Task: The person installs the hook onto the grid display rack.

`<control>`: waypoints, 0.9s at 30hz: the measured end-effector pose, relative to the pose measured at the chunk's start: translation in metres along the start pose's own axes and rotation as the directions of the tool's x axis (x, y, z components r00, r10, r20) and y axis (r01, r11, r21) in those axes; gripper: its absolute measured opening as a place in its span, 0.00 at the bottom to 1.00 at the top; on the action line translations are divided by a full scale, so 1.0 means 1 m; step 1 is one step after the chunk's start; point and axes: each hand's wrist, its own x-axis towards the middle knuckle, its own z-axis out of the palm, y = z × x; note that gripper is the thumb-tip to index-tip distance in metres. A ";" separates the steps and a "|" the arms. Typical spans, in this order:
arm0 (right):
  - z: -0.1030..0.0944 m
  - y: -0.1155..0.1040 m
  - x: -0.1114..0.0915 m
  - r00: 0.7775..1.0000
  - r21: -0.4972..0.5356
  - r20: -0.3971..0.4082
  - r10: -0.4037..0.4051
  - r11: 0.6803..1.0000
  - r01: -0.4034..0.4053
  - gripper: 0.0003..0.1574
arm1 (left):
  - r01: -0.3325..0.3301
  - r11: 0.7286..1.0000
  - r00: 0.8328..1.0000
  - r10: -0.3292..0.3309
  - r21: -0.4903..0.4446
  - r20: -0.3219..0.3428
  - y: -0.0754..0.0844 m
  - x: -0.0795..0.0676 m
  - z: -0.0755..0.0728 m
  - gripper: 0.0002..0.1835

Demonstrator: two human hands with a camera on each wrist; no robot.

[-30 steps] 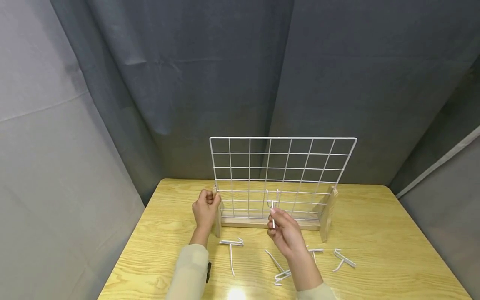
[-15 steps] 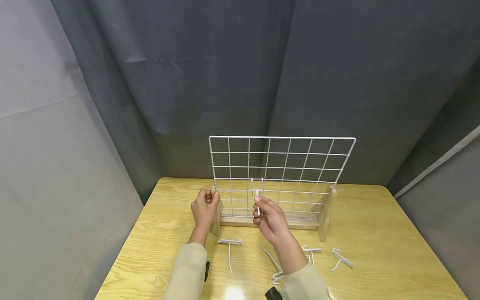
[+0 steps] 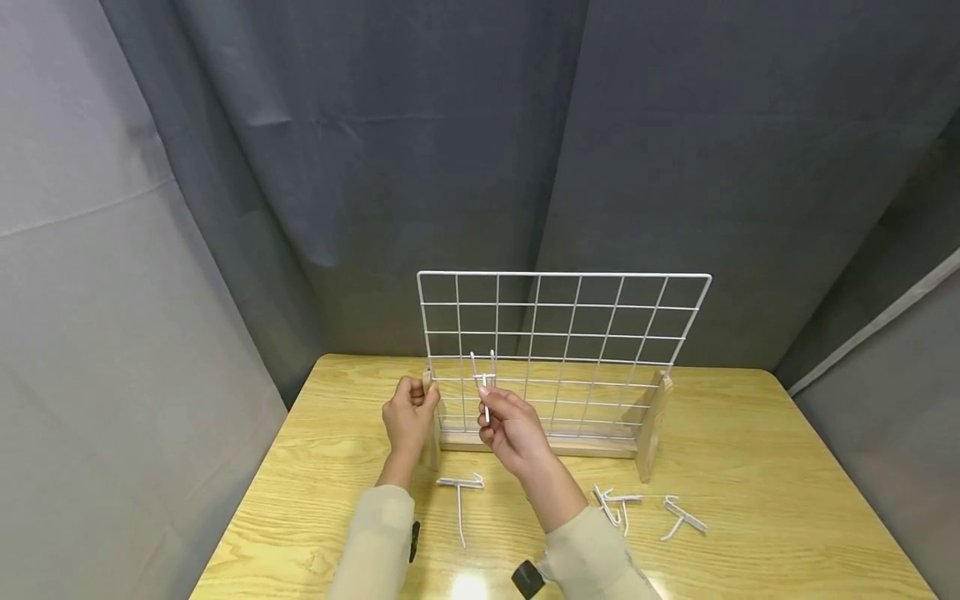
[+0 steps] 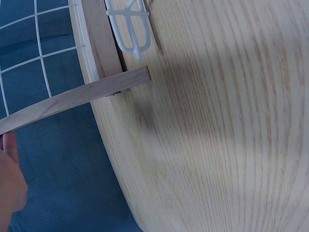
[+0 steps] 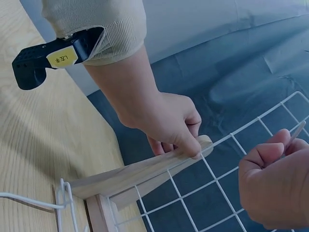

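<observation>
A white wire grid (image 3: 562,273) stands upright in a wooden stand. My left hand (image 3: 408,421) grips the top of the stand's left wooden upright (image 3: 433,442), thumb on the near side in the right wrist view. My right hand (image 3: 515,433) pinches a white wire hook (image 3: 487,408) by its prong, between thumb and fingers. The hook's two bent ends point up before the grid's left part; whether they touch the wires I cannot tell. In the right wrist view only the tip of this hook (image 5: 298,131) shows beside the right hand (image 5: 277,179).
More white hooks lie on the wooden table (image 3: 337,517): one hook (image 3: 461,500) at front left, a pair of close-lying hooks (image 3: 624,499) right of my right forearm, another hook (image 3: 684,517) farther right. A grey curtain (image 3: 450,167) hangs behind the table.
My right hand has carried the hook leftward and slightly up along the grid. Its forearm now covers one of the table hooks. My left hand has kept its place on the upright.
</observation>
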 end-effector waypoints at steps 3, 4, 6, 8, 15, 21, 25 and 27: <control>0.001 0.000 0.004 1.000 0.015 -0.007 0.018 1.000 -0.018 0.03 | -0.009 1.000 1.000 0.009 -0.011 -0.004 0.001 0.000 0.001 0.09; 0.002 0.000 0.005 1.000 0.019 -0.010 0.022 1.000 -0.022 0.03 | -0.014 1.000 1.000 0.013 -0.014 -0.006 0.001 0.000 0.001 0.08; 0.002 0.000 0.008 1.000 0.022 -0.013 0.028 0.999 -0.027 0.02 | -0.024 1.000 1.000 0.023 -0.021 -0.010 0.001 0.001 0.001 0.08; 0.003 0.000 0.011 0.999 0.024 -0.015 0.031 0.999 -0.031 0.03 | -0.028 0.999 1.000 0.028 -0.020 -0.015 0.001 0.001 0.000 0.08; 0.005 0.005 0.021 0.998 0.013 -0.052 0.045 0.999 -0.044 0.05 | -0.036 0.999 0.999 0.036 -0.010 -0.025 -0.001 0.001 -0.001 0.09; 0.000 0.011 0.025 0.994 0.003 -0.082 0.067 0.998 -0.067 0.05 | -0.017 1.000 1.000 0.016 -0.025 -0.010 0.001 0.001 0.000 0.08; -0.006 0.017 0.028 0.994 0.034 -0.072 0.081 0.996 -0.079 0.06 | -0.009 1.000 1.000 0.009 -0.022 -0.004 0.001 0.001 0.000 0.08; -0.008 0.019 0.029 0.994 0.055 -0.058 0.092 0.995 -0.089 0.07 | -0.007 1.000 1.000 0.007 -0.020 -0.007 0.000 0.000 -0.001 0.08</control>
